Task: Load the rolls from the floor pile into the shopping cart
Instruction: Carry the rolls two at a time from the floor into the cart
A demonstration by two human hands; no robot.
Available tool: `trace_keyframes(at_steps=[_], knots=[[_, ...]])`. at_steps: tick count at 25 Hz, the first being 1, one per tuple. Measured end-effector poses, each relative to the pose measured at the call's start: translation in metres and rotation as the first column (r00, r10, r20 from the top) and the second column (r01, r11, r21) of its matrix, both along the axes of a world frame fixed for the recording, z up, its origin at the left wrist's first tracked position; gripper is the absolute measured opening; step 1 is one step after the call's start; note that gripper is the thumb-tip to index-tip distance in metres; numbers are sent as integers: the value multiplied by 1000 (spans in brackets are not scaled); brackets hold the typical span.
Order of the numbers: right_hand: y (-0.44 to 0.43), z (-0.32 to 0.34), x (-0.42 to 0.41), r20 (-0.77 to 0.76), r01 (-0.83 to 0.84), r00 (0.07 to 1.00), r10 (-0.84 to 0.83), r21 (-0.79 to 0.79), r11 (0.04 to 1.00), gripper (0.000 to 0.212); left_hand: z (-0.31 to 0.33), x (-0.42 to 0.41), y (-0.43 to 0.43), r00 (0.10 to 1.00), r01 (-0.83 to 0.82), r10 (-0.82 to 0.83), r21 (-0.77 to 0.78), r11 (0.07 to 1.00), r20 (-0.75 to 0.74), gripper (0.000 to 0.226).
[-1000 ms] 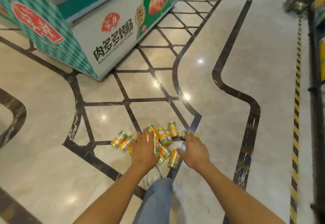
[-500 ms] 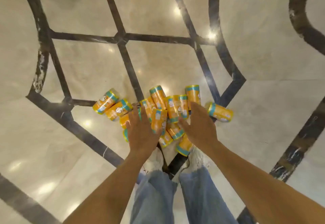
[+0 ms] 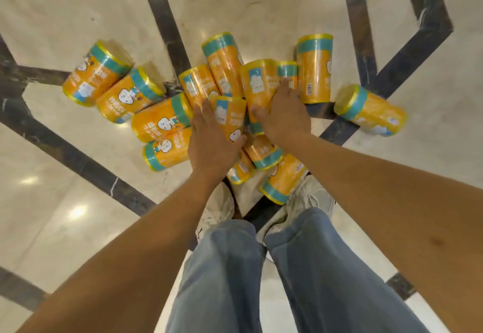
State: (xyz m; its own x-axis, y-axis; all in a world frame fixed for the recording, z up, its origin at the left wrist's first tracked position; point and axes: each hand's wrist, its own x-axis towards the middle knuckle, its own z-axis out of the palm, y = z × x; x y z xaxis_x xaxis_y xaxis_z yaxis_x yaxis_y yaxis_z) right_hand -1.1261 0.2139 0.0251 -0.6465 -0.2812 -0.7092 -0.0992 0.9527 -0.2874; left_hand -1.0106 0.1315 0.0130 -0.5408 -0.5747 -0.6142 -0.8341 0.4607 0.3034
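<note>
On rolls (image 3: pixel 315 69): left hand (image 3: pixel 211 139), right hand (image 3: pixel 286 117).

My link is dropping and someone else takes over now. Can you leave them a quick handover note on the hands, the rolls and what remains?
Left hand: thumb and fingers round the centre roll, which is not yet lifted.
Right hand: laid over the next roll; it is unclear whether it grips.
Rolls: the whole pile lies on the floor, just ahead of the person.
Cart: not in view.
Done: no roll visibly lifted.
Left: pick up every roll and carry it to the cart.
</note>
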Motion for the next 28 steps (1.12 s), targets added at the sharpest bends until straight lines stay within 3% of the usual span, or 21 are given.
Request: trace_keyframes(at_steps=[3,8,14,22,28], knots=[[-2,-6,0,-9,5,1000,-5,3,1000,84,0,-2,4,999,-28,27,-18,999,-22,103],[-5,15,-7,-39,-25,999,27,51,998,56,24,-8,0,999,-52,52,9,999,0,100],[-5,137,-32,-128,104,986,-106,-24,994,52,146,-48,-29,996,-38,31,-74,997,-88,94],[1,456,-168,-396,76,890,-228,-363,929,52,477,-202,-62,913,-56,-27,-190,980,-406,89],[59,716,-240,-557,126,655,-510,-585,801,58,745,-295,-27,643,-5,-165,-219,976,-748,81]])
